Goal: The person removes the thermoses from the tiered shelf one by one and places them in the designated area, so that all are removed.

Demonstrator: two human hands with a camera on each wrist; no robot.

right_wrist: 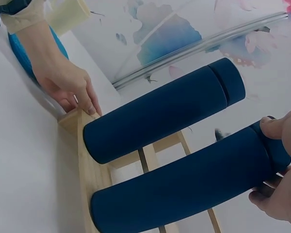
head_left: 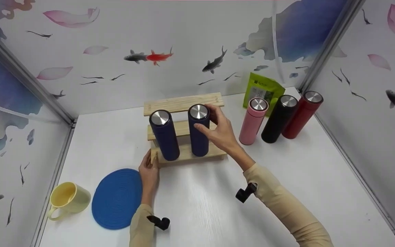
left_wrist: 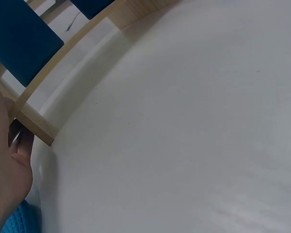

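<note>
A tiered wooden rack (head_left: pixel 183 103) stands at the back middle of the table. On its lowest step two dark blue thermos bottles are upright, the left thermos (head_left: pixel 166 137) and the right thermos (head_left: pixel 199 137). My right hand (head_left: pixel 221 132) grips the right thermos near its steel-topped lid, thumb in front and fingers behind. In the right wrist view, the thermos's base (right_wrist: pixel 106 208) meets the step. My left hand (head_left: pixel 148 173) holds the left end of the lowest step, thumb on top and fingers below, also seen by the left wrist camera.
A pink bottle (head_left: pixel 251 125), black bottle (head_left: pixel 278 121) and red bottle (head_left: pixel 302 118) stand to the right, before a green pouch (head_left: pixel 269 85). At front left lie a round blue mat (head_left: pixel 117 200) and a yellow mug (head_left: pixel 75 199). Printed walls enclose the table.
</note>
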